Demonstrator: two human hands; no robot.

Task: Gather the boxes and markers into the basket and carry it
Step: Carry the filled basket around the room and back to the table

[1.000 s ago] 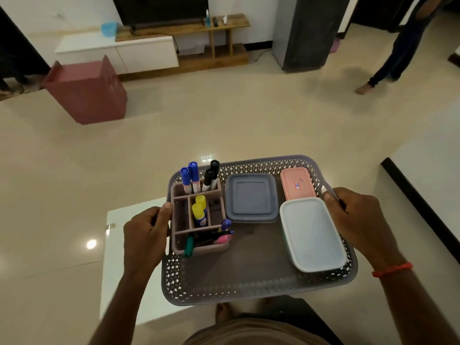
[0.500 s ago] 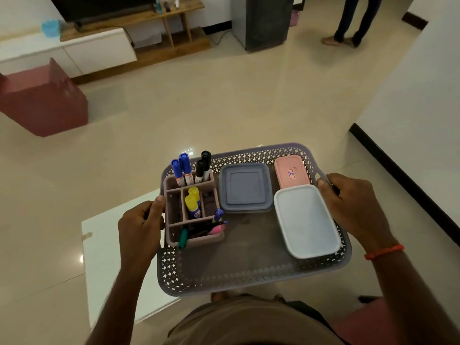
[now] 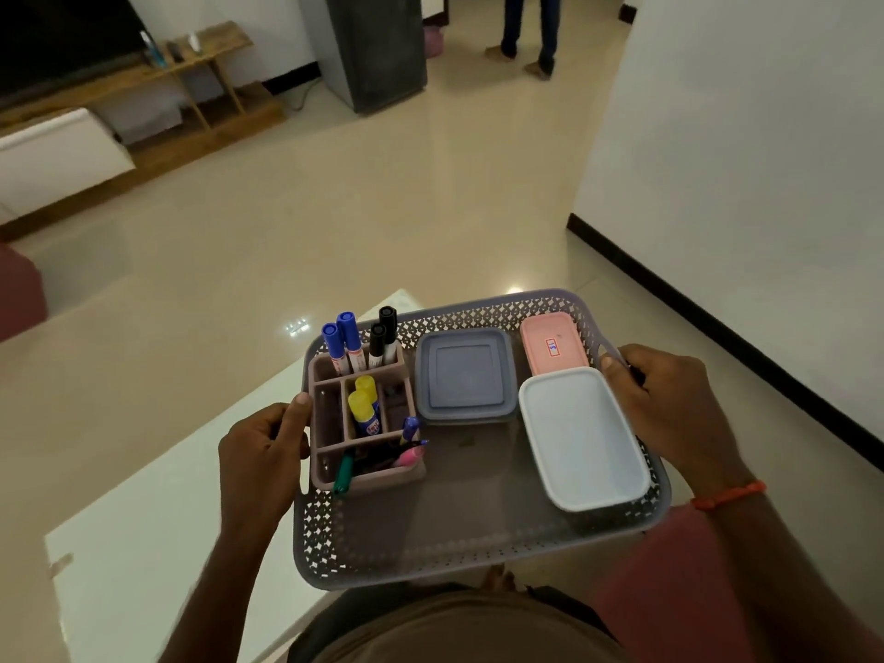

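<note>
Both hands, left [image 3: 260, 452] and right [image 3: 669, 404], clamp the basket [image 3: 430, 552] by its handles; a tilt could topple the upright markers [image 3: 356, 344].

grey basket [image 3: 430, 552] aloft, boxes [image 3: 581, 437], markers [image 3: 344, 342] inside

Basket [image 3: 478, 550]: perforated grey plastic, matt; grey box lid [image 3: 464, 373], pink box [image 3: 553, 344], white box lid [image 3: 581, 435]: smooth plastic; floor [image 3: 382, 208]: glossy polished tile; TV stand [image 3: 210, 69]: wood; low table [image 3: 143, 543]: glossy white.

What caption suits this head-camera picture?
Left hand and right hand carry a grey perforated plastic basket of lidded plastic boxes and capped markers.
</note>
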